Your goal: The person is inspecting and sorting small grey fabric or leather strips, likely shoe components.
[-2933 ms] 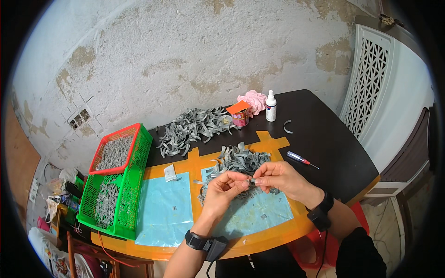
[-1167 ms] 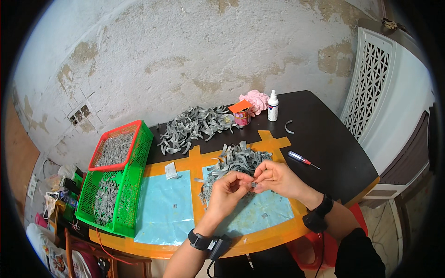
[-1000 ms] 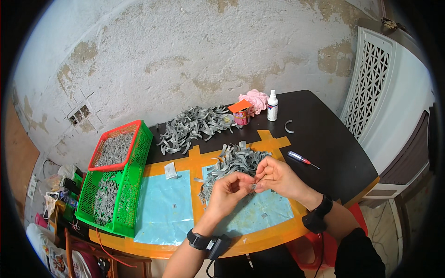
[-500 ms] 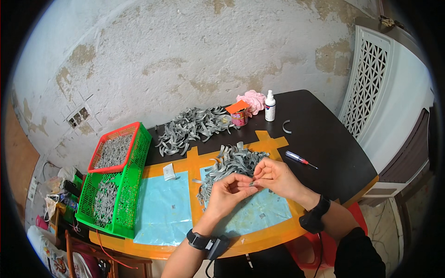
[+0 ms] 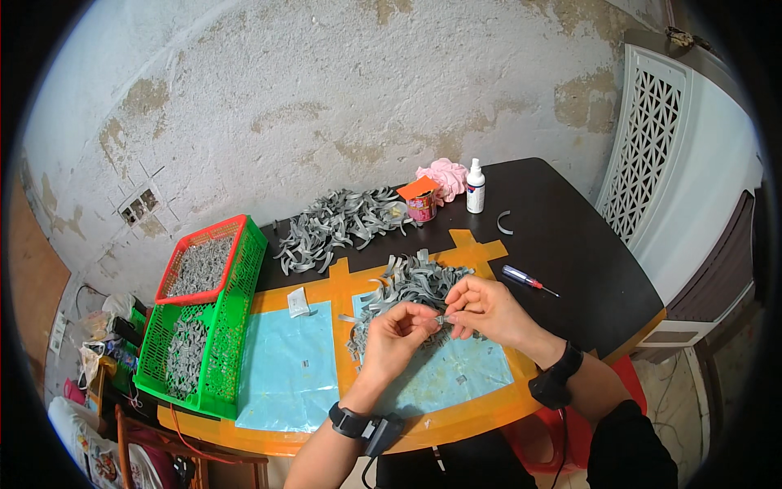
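Note:
My left hand (image 5: 397, 338) and my right hand (image 5: 490, 313) meet above the near-middle of the table. Both are closed in a pinch on one small grey piece (image 5: 442, 320), whose exact shape is mostly hidden by the fingertips. Just beyond them lies a heap of curved grey strips (image 5: 419, 281), partly covered by my hands. Under my hands is a light blue plastic sheet (image 5: 423, 387), held down by orange tape (image 5: 342, 285). Each wrist wears a black strapped device.
At left, a red basket (image 5: 239, 244) of small grey pieces rests on a green basket (image 5: 213, 359) holding more. Farther back are another strip pile (image 5: 334, 228), a tin (image 5: 421, 204), pink cloth (image 5: 444, 175) and white spray bottle (image 5: 475, 187). A screwdriver (image 5: 525, 279) lies at right.
The fingers have shifted slightly around the small grey piece, and more of it shows between them. The right fingers have spread a little. Everything on the table stays put.

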Demonstrator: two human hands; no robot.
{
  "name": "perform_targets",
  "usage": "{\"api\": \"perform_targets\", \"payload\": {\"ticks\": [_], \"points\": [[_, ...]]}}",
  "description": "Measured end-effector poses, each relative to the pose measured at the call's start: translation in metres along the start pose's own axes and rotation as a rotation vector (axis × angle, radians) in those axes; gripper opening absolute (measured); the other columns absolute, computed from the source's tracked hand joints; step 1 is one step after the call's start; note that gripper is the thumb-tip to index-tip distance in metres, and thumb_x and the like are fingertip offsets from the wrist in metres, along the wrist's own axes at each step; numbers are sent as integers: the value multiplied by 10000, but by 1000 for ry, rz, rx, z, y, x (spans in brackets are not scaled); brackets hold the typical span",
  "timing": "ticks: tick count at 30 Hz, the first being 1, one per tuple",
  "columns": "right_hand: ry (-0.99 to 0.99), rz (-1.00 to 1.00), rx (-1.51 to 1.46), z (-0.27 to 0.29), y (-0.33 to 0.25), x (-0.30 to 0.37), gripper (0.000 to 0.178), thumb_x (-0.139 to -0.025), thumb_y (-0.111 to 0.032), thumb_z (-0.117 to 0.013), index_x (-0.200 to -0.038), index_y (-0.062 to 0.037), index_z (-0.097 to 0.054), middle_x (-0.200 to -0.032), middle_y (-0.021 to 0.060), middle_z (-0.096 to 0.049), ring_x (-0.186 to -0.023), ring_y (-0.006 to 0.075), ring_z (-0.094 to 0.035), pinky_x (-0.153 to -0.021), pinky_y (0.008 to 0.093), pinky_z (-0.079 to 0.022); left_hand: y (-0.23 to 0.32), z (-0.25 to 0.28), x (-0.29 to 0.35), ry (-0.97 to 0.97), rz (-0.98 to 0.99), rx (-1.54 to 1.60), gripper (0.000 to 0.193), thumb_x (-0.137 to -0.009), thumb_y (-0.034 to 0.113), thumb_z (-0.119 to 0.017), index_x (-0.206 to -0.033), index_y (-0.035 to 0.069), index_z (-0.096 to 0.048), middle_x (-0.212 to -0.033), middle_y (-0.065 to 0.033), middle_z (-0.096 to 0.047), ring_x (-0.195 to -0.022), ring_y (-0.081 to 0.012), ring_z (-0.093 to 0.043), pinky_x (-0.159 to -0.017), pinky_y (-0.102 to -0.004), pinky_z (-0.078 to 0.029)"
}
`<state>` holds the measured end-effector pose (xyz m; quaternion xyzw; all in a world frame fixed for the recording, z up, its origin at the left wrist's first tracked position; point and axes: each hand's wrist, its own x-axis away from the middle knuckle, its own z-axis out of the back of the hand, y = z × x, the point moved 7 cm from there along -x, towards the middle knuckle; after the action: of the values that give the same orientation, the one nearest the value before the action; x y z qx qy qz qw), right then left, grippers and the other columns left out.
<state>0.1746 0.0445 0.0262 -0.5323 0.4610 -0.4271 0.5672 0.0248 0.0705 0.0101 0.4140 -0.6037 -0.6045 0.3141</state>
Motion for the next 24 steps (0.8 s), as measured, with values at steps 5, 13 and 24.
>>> {"api": "perform_targets", "payload": {"ticks": [5, 13, 24], "points": [[9, -6, 31, 1, 0, 1, 216, -848, 2, -607, -1029, -1, -489, -811, 71, -623, -656, 118, -634, -552, 226, -502, 9, -5, 3, 3, -128, -172, 139, -805, -16, -677, -941, 2, -648, -884, -45, -673, -806, -95, -645, -720, -211, -519], [-12, -29, 11, 0, -3, 3, 279, -834, -9, -627, -1069, -19, -478, -791, 60, -642, -633, 110, -626, -526, 221, -476, 36, -12, 10, 34, -239, -541, 165, -744, -32, -706, -902, 7, -679, -909, -77, -678, -805, -134, -663, -713, -244, -543], [-20, -23, 26, -5, 0, 2, 276, -836, -20, -632, -1070, -28, -487, -790, 44, -640, -602, 88, -594, -517, 211, -446, 7, -5, 4, -23, -88, -216, 168, -810, 27, -696, -971, -6, -665, -885, -45, -674, -774, -94, -633, -719, -223, -518]]}}
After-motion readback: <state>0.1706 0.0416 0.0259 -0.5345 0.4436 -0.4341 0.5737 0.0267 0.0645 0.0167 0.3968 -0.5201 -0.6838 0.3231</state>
